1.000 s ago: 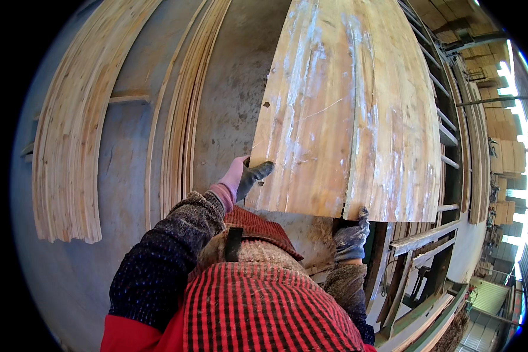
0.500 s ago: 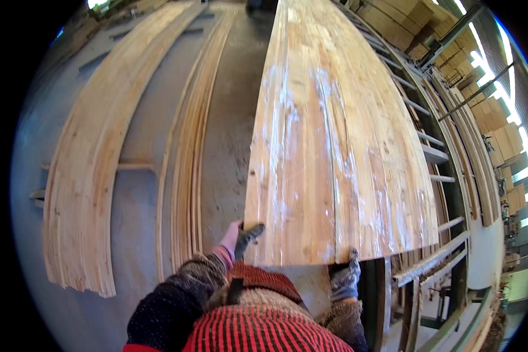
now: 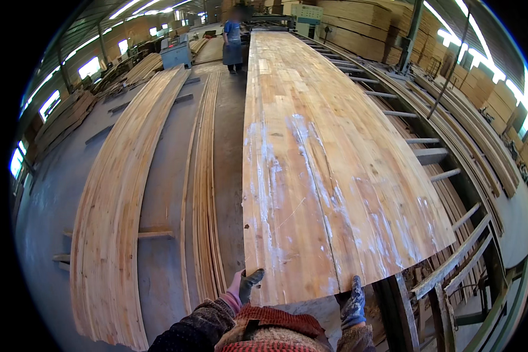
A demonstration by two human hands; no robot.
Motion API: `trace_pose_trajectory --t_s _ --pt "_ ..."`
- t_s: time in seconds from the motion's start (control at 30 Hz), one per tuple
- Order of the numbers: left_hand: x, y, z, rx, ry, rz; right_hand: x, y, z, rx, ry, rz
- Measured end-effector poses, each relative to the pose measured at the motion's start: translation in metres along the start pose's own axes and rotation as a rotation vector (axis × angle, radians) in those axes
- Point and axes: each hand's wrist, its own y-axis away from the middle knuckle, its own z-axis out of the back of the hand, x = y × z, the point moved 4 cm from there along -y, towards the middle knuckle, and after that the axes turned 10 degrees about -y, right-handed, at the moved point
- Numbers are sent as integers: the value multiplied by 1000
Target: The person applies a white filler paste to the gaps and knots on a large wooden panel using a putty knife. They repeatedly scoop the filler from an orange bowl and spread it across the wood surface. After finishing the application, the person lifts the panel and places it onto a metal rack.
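A long, wide wooden panel made of joined strips stretches away from me, with whitish smears of what looks like glue over its near half. A dark seam runs along its middle. My left hand, in a grey glove, is closed on the panel's near left corner, thumb on top. At the near end, farther right, my right hand, in a blue-grey stained glove, also grips the edge with its thumb on the upper face. The fingers of both hands are hidden beneath the panel.
A roller frame runs along the panel's right side. Long stacked boards and narrow strips lie on the left. Beyond stands a person in a blue apron, near a blue machine. Timber stacks rise at the back.
My view has tilted upward, bringing the panel's far end, the person and the far hall into sight. Both hands keep their hold on the near edge.
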Motion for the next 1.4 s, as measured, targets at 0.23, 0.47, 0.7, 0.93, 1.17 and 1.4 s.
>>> trace_pose_trajectory --t_s 0.23,0.47,0.7,0.93,1.17,1.4 --pt "-5 2 -1 -34 -209 -100 -1 -8 3 12 52 41" --pt "0 2 -2 -79 -176 -75 -12 -28 33 4 125 42" --pt "-6 9 -2 -45 -286 -107 -3 -1 15 166 244 115" --pt "-8 7 -6 -22 -344 -125 -1 -13 32 408 697 309" --pt "-7 8 -8 -16 -323 -131 -6 -17 32 334 457 258" --pt "-9 14 -4 -28 -311 -122 -3 0 18 286 497 230"
